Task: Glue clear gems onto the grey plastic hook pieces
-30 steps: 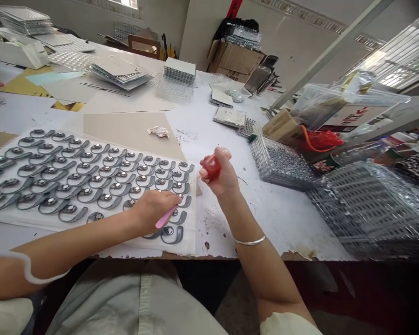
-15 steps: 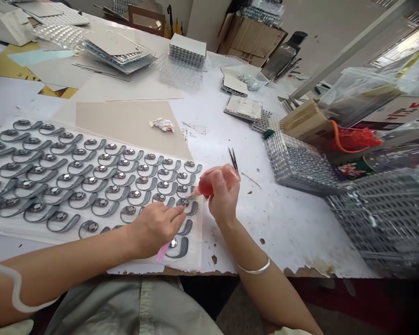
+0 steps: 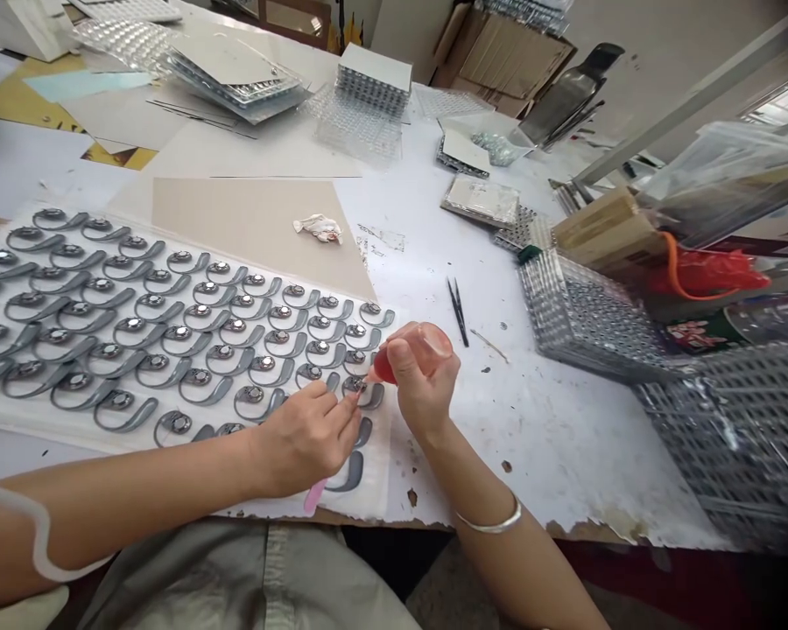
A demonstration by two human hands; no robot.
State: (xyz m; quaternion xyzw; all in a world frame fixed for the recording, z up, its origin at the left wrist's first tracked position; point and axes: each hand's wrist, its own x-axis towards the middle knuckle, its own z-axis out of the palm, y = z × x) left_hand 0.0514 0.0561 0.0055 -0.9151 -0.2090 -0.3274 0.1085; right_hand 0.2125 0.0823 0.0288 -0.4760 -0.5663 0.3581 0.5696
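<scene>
My right hand [image 3: 426, 394] is wrapped round a red squeeze bottle [image 3: 432, 347], held tilted with its narrow tip pointing left and down. That tip is close to a round jewelled ornament [image 3: 355, 383] on a grey curved strip near the right edge of a white sheet [image 3: 376, 490]. My left hand [image 3: 308, 437] is closed on a slim pink tool [image 3: 315, 496]; its pink end shows under the palm, and its working end lies by the same ornament. Rows of similar grey strips with ornaments [image 3: 200, 376] cover the sheet. My left hand hides a few of them.
Black tweezers [image 3: 458, 312] and a thin stick [image 3: 490, 346] lie right of the sheet. Behind it, a crumpled tissue [image 3: 319, 229] rests on beige card [image 3: 236, 219]. Stacked trays of stones [image 3: 591, 315] stand at right, a dark bottle [image 3: 571, 96] farther back.
The view has shifted slightly, so the table items sit differently in frame. The bottle's tip and the pink tool's end have come closer together over the ornament. Both hands keep their holds.
</scene>
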